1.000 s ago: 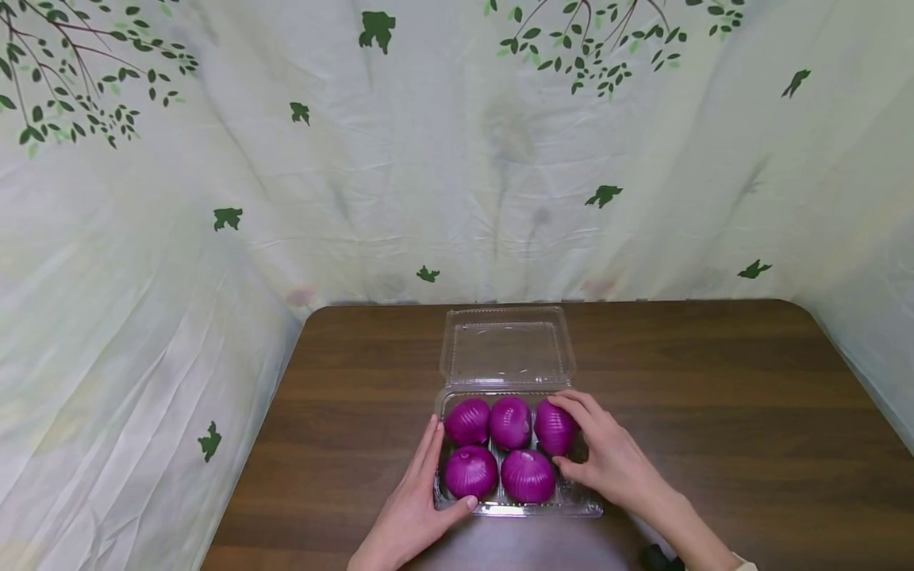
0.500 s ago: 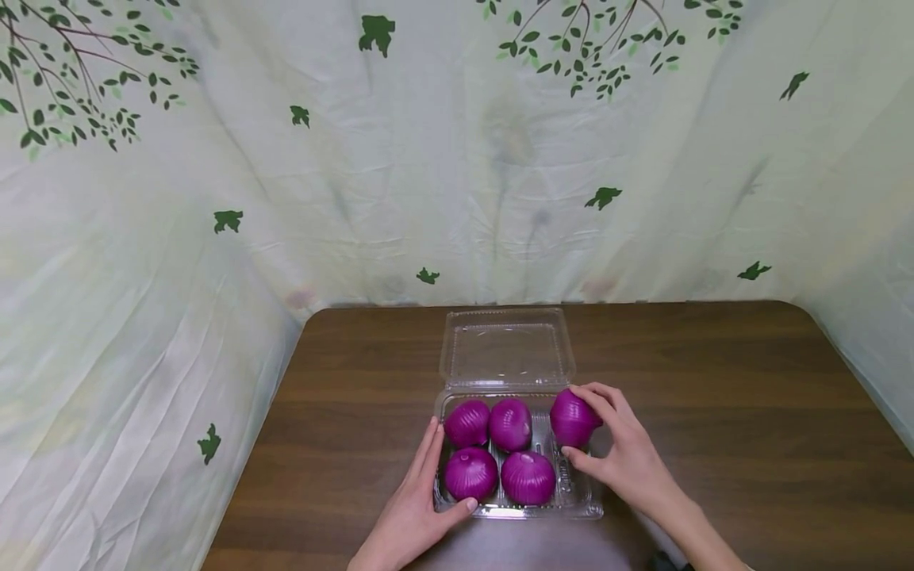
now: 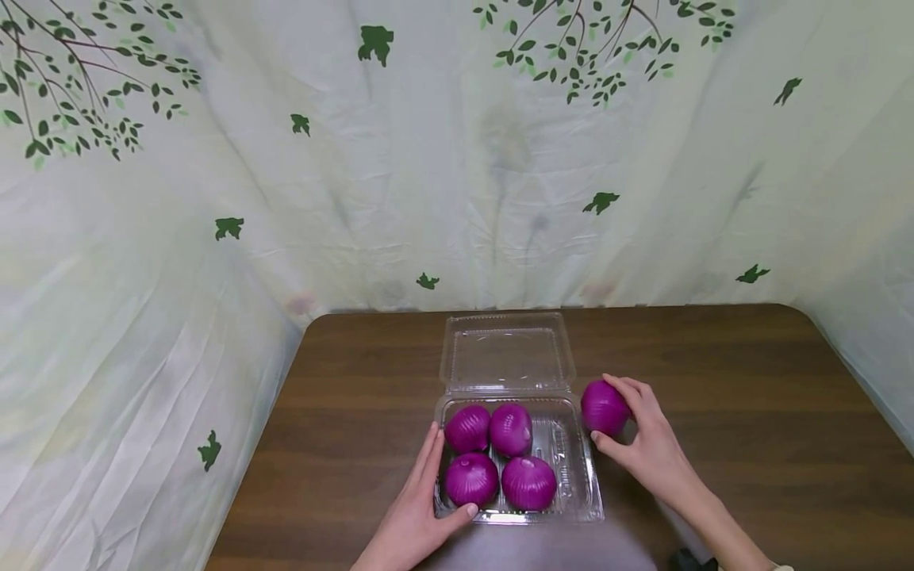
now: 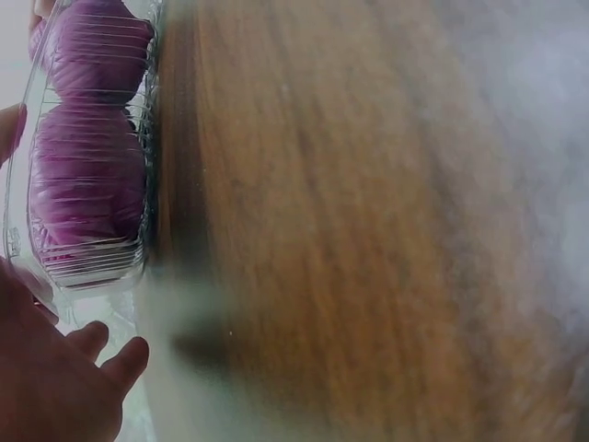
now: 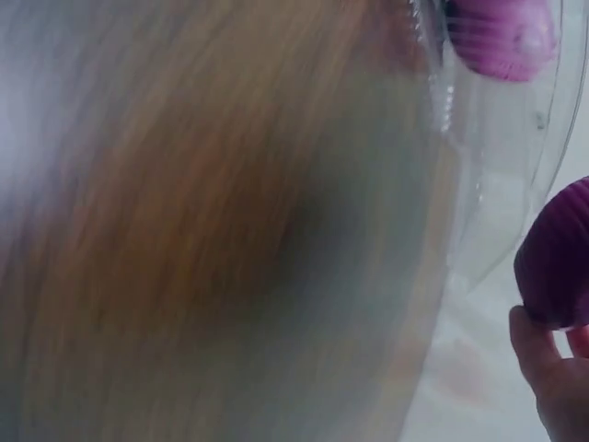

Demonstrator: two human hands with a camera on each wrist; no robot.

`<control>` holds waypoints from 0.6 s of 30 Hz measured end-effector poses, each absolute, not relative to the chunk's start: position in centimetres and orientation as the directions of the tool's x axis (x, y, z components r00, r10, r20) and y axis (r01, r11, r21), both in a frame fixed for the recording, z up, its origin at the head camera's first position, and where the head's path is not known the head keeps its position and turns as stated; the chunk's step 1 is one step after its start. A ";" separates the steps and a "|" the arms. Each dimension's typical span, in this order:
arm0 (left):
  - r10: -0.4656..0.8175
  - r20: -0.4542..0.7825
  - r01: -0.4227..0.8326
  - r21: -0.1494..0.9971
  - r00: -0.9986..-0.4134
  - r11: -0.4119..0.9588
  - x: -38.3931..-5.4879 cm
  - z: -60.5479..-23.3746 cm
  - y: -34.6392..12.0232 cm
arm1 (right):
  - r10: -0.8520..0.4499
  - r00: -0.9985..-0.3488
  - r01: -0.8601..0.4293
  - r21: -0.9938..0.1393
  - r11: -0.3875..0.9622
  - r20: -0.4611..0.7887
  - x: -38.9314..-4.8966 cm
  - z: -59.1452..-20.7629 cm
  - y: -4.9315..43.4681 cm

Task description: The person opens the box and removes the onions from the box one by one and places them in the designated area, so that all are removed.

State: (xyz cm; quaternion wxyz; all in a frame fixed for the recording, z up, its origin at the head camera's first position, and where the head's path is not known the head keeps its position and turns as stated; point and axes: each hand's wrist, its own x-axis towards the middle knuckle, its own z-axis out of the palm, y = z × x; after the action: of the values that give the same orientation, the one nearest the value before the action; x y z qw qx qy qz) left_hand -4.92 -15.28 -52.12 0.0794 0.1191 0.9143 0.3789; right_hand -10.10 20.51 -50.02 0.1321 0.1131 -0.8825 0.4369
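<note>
In the head view a clear plastic clamshell box lies on the table with its lid folded back. Several purple onions sit in its left and middle parts. My right hand grips another purple onion between thumb and fingers, just beyond the box's right rim. The right wrist view shows this onion at its right edge, fingertips under it. My left hand rests against the box's left side, fingers straight along the wall and thumb at the front left corner.
The brown wooden table extends to both sides of the box. A pale curtain with a leaf print hangs behind it and at its sides. A small black object shows by my right forearm.
My right hand has lifted the onion from the box's back right and carried it rightward past the rim. My left hand keeps its place on the box. The head view has shifted slightly.
</note>
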 end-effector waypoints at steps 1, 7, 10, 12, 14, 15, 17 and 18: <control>0.278 -0.053 0.159 0.713 -0.959 0.683 -4.9 -52.1 -15.3 | -0.089 -0.937 -0.320 -0.731 0.602 0.338 -10.2 -50.1 20.8; 0.277 -0.034 0.170 0.715 -0.960 0.678 -4.9 -52.2 -15.3 | -0.106 -0.931 -0.325 -0.660 0.677 0.350 -11.2 -50.7 22.0; 0.278 -0.028 0.174 0.715 -0.960 0.677 -4.9 -52.2 -15.3 | -0.121 -0.939 -0.311 -0.651 0.692 0.321 -11.6 -51.0 22.6; 0.279 -0.025 0.177 0.717 -0.960 0.675 -4.9 -52.2 -15.3 | -0.128 -0.949 -0.291 -0.653 0.699 0.287 -11.7 -51.2 23.0; 0.279 -0.022 0.179 0.718 -0.960 0.672 -4.9 -52.2 -15.4 | -0.132 -0.960 -0.266 -0.657 0.705 0.247 -11.9 -51.4 23.3; 0.280 -0.021 0.180 0.720 -0.960 0.671 -4.9 -52.2 -15.4 | -0.132 -0.965 -0.252 -0.658 0.710 0.227 -11.9 -51.5 23.5; 0.278 -0.019 0.180 0.721 -0.960 0.669 -4.9 -52.2 -15.4 | -0.129 -0.973 -0.225 -0.658 0.719 0.191 -12.0 -51.7 23.8; 0.278 -0.018 0.181 0.719 -0.960 0.671 -4.9 -52.2 -15.4 | -0.129 -0.976 -0.215 -0.656 0.723 0.178 -12.0 -51.8 23.9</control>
State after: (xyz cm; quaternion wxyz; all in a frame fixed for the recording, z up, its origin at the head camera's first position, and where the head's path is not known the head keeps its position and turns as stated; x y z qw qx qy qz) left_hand -4.87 -15.39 -52.25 0.0632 0.1259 0.9118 0.3857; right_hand -11.98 23.94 -51.79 0.0600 0.0927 -0.9262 0.3604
